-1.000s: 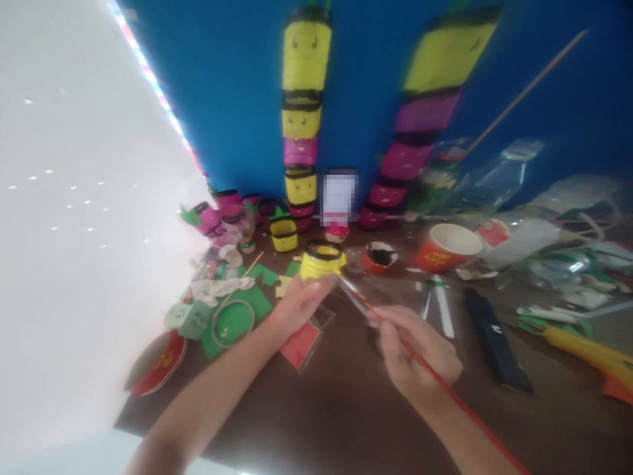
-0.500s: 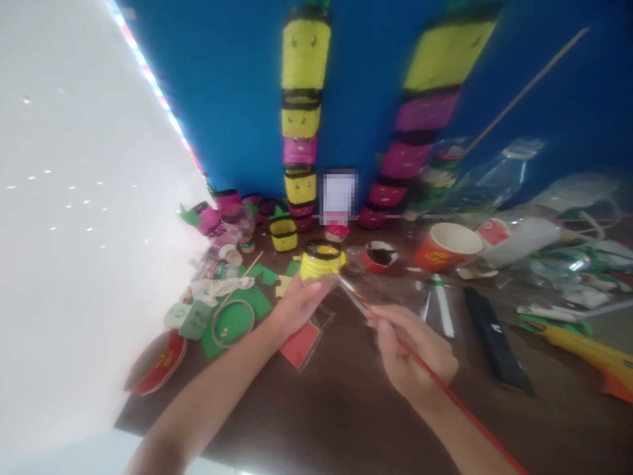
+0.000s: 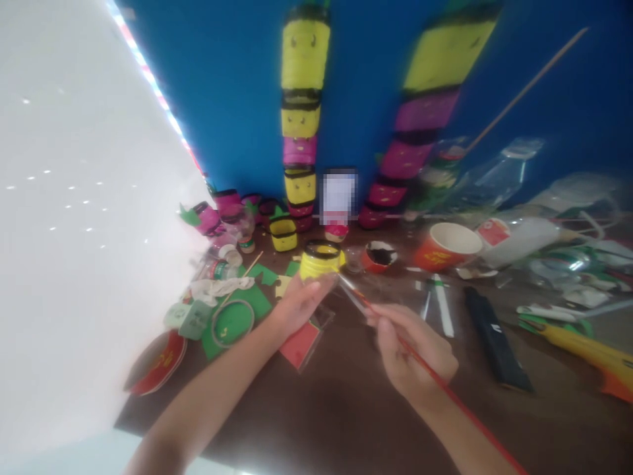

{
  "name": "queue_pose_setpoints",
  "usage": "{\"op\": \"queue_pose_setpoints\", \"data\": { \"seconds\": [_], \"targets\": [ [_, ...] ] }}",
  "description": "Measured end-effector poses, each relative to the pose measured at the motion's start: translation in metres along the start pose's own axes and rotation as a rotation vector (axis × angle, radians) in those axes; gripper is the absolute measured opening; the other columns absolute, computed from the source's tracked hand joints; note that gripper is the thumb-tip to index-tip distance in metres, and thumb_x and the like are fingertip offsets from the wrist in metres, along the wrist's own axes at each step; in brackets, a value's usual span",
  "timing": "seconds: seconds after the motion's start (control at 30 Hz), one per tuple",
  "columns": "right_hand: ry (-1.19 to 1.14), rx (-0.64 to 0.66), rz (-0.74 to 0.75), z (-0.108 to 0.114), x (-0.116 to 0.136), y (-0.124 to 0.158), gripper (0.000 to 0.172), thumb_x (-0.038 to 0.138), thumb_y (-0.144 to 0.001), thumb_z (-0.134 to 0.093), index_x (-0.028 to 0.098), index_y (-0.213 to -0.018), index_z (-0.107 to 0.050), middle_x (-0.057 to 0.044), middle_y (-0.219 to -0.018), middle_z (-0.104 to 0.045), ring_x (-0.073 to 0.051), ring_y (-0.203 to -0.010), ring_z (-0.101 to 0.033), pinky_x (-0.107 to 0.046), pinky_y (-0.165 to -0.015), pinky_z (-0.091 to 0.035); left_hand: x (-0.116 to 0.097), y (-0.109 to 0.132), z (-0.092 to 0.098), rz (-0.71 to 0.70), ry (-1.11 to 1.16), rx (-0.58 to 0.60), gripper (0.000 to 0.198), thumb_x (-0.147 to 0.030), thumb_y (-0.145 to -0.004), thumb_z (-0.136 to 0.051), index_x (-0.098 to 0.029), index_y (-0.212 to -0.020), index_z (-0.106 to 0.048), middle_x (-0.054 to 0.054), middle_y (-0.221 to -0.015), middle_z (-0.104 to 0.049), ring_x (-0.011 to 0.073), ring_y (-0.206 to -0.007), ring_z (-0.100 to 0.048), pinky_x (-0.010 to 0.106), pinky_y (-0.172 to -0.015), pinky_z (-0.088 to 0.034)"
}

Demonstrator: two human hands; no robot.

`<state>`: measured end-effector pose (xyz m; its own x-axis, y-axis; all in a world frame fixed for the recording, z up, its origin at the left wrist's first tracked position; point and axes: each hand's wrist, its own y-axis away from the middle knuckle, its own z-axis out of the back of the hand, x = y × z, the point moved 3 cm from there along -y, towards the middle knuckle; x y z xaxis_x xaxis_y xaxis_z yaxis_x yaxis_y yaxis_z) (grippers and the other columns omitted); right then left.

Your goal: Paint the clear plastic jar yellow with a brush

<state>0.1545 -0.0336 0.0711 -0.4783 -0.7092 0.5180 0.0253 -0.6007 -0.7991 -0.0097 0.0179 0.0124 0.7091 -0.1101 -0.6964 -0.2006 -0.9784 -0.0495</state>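
My left hand (image 3: pixel 302 302) is closed around the lower part of a small yellow pot (image 3: pixel 320 264) with a black painted rim. Its palm and fingers hide the pot's base. A long red paintbrush (image 3: pixel 420 363) is gripped in my right hand (image 3: pixel 413 349), its handle slanting down to the right. The brush tip ends close to the yellow pot's lower right side; whether it touches the pot I cannot tell. Behind, a small red cup (image 3: pixel 378 257) with dark paint inside stands just right of the pot.
A red paper cup (image 3: pixel 448 247), a black case (image 3: pixel 497 340) and a yellow glue gun (image 3: pixel 578 346) lie to the right. On the left are green sheets (image 3: pixel 262 300), a tape roll (image 3: pixel 233 323) and a red bowl (image 3: pixel 158 363). Painted pots (image 3: pixel 283 235) line the blue wall.
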Motion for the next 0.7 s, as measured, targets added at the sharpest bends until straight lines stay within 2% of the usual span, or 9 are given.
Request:
{"op": "queue_pose_setpoints", "data": {
  "seconds": [0.17,0.3,0.43,0.53,0.7],
  "targets": [
    [0.017,0.024,-0.025,-0.0003,-0.0015,0.0004,0.016,0.011,-0.08,-0.052,0.02,-0.088,-0.063,-0.003,-0.073,-0.069,-0.013,-0.06,-0.066,-0.022,-0.056,-0.056,0.0007,-0.0005,0.0016,0.01,0.001,-0.017,0.047,-0.024,-0.069,-0.07,-0.017,-0.114,-0.058,0.008,-0.11,-0.066,0.0232,-0.115,-0.055,0.041,-0.109,-0.029],
    [-0.003,0.005,0.015,0.0012,-0.0015,0.0016,0.016,0.012,-0.081,-0.052,0.021,-0.088,-0.063,-0.002,-0.072,-0.069,-0.013,-0.058,-0.065,-0.022,-0.055,-0.056,0.0018,-0.001,0.0036,0.027,-0.005,-0.034,0.045,-0.026,-0.069,-0.07,-0.018,-0.112,-0.059,0.008,-0.11,-0.066,0.024,-0.117,-0.053,0.042,-0.109,-0.029],
    [0.031,0.034,-0.045,0.0041,0.0024,0.0,0.018,0.009,-0.081,-0.051,0.02,-0.089,-0.061,-0.003,-0.075,-0.068,-0.013,-0.063,-0.066,-0.024,-0.06,-0.057,0.002,-0.0006,0.0044,0.033,0.045,-0.017,0.037,-0.027,-0.07,-0.069,-0.017,-0.105,-0.063,0.008,-0.109,-0.066,0.0237,-0.118,-0.052,0.041,-0.11,-0.029],
    [0.072,0.003,-0.066,0.0062,0.0056,-0.0019,0.019,0.007,-0.081,-0.051,0.02,-0.091,-0.061,-0.004,-0.076,-0.069,-0.014,-0.065,-0.066,-0.026,-0.063,-0.057,0.0017,0.0,0.0039,0.043,0.056,0.001,0.033,-0.027,-0.072,-0.068,-0.016,-0.103,-0.064,0.007,-0.11,-0.066,0.0225,-0.118,-0.053,0.04,-0.111,-0.028],
    [0.062,-0.019,-0.03,0.0043,0.0062,-0.0019,0.022,0.005,-0.08,-0.052,0.019,-0.093,-0.061,-0.003,-0.077,-0.069,-0.013,-0.062,-0.066,-0.025,-0.061,-0.057,0.0025,0.0002,0.0067,0.06,0.046,-0.021,0.028,-0.028,-0.071,-0.069,-0.017,-0.096,-0.065,0.006,-0.108,-0.067,0.0236,-0.118,-0.053,0.042,-0.11,-0.029]
  ]
}}
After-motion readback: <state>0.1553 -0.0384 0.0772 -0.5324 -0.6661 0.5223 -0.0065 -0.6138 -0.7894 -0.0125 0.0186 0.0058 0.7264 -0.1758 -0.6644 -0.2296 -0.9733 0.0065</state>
